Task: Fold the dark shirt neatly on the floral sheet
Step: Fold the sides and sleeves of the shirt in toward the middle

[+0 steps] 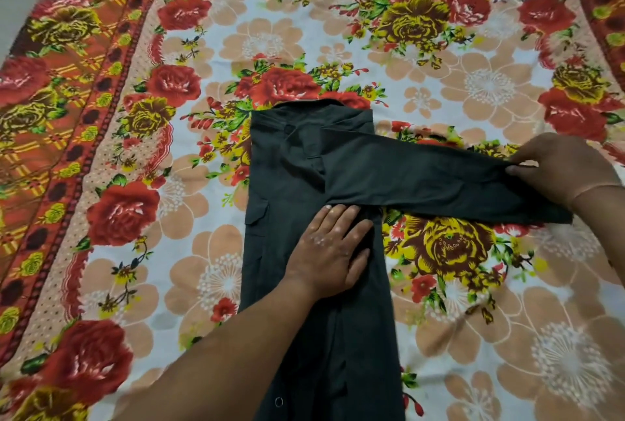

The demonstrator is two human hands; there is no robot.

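One sleeve (439, 183): unfolded, extends right; I judge body side-folds done.
Left hand (329, 248): flat, pressing dark shirt (287, 177).
Right hand (561, 167): pinches sleeve.

Left of shirt (287, 167), floral sheet (189, 251) open; sleeve (422, 183) spans right side.

left hand (329, 248) flat, palm down, fingers spread, forearm extended forward; right hand (561, 170) curled, thumb and fingers pinching shirt sleeve (422, 180).
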